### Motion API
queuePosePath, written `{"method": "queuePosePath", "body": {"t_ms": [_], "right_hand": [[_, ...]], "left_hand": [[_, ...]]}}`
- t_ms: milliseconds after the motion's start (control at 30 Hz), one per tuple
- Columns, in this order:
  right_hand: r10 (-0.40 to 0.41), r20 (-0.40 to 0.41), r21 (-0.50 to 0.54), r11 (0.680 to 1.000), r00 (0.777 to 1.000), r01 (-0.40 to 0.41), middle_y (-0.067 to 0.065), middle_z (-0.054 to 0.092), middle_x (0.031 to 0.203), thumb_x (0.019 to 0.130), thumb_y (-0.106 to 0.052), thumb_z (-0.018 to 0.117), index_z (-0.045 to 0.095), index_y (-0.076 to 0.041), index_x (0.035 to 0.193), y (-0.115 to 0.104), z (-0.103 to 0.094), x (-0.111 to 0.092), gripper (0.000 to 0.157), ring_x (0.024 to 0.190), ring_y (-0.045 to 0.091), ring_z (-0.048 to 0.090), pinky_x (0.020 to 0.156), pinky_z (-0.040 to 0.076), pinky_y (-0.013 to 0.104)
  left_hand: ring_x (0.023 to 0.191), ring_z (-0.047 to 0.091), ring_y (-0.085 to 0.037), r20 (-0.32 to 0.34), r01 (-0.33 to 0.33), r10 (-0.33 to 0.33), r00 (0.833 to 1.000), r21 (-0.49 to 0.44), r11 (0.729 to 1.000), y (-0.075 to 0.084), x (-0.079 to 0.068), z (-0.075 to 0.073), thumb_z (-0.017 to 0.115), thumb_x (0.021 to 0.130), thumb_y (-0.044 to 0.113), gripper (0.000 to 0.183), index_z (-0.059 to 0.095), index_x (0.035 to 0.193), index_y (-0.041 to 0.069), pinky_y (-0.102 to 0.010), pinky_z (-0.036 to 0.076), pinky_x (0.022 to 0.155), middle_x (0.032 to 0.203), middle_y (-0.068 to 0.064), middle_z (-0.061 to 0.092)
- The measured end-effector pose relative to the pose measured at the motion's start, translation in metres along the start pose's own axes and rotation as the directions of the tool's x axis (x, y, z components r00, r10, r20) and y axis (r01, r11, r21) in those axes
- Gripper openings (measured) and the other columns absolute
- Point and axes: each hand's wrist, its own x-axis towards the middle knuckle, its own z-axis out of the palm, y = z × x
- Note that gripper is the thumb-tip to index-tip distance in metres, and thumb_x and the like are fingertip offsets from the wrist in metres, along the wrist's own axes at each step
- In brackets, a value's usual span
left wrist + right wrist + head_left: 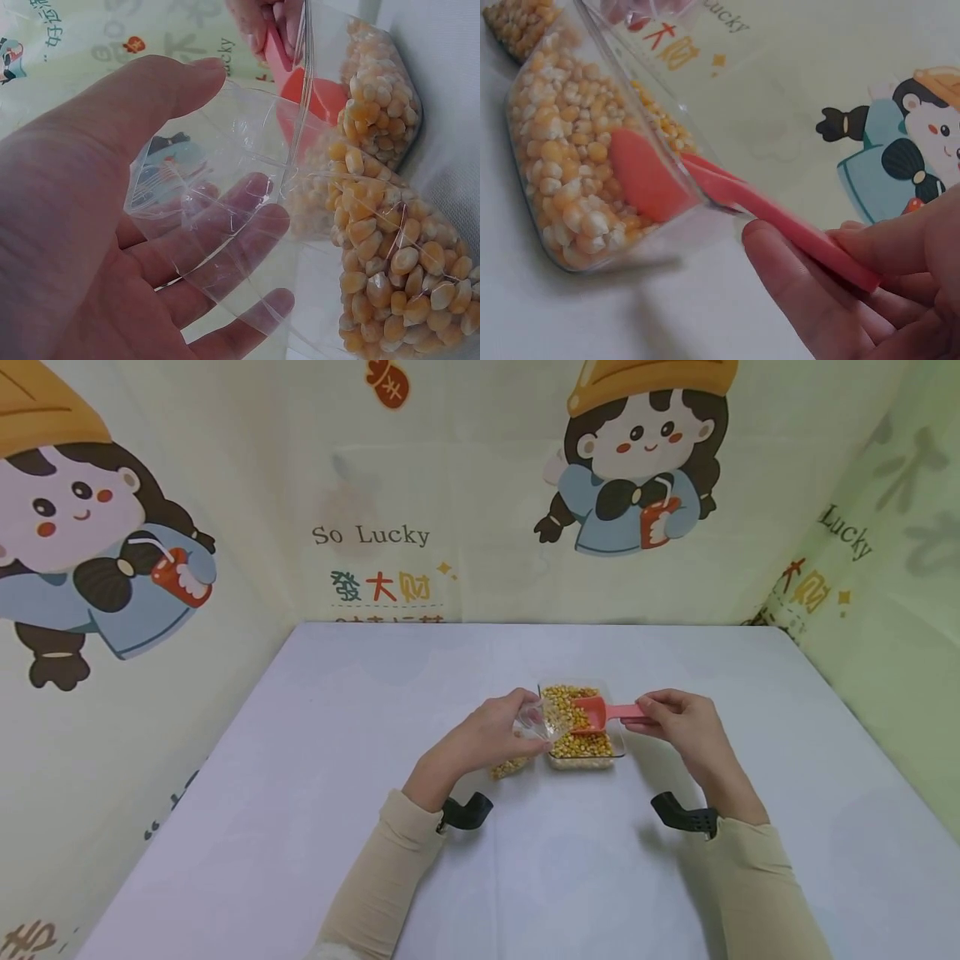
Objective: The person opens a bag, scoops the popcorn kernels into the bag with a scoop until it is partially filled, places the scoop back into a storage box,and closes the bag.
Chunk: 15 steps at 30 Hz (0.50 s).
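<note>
White table [360,718], hands [487,731] [693,727] holding plastic bag [532,720] and pink scoop [597,714], corn-filled container [587,756]

Left hand [90,199] holds a clear bag [309,199], seemingly plastic, of corn kernels [405,277].

free room beyond the transparent box [585,763], corn bag [512,767] at left

Your left arm [386,872] and your right arm [761,877], both in beige sleeves, stretch over the table [337,735] toward its far edge. Your left hand [498,729] makes a wide curve, the thumb [142,94] standing apart from the spread fingers [176,304]. Your right hand [690,727] pinches firmly with its fingertips [757,238]. Both hands face inward, near each other.
</note>
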Motion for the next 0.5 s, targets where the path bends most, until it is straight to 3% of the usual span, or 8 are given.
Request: {"method": "queuePosePath", "body": {"t_ms": [500], "right_hand": [[0.026, 0.063, -0.137, 0.99, 0.998, -0.017, 0.017, 0.071, 0.11, 0.102, -0.028, 0.055, 0.054, 0.008, 0.13, -0.023, -0.011, -0.019, 0.045, 0.087, 0.015, 0.076, 0.082, 0.056, 0.019]], "left_hand": [[0.107, 0.063, -0.022, 0.006, -0.011, 0.012, 1.0, -0.012, 1.0, -0.001, -0.001, 0.0, 0.074, 0.088, 0.039, 0.067, 0.046, 0.14, 0.006, -0.035, 0.051, 0.09, 0.123, -0.007, 0.065]]}}
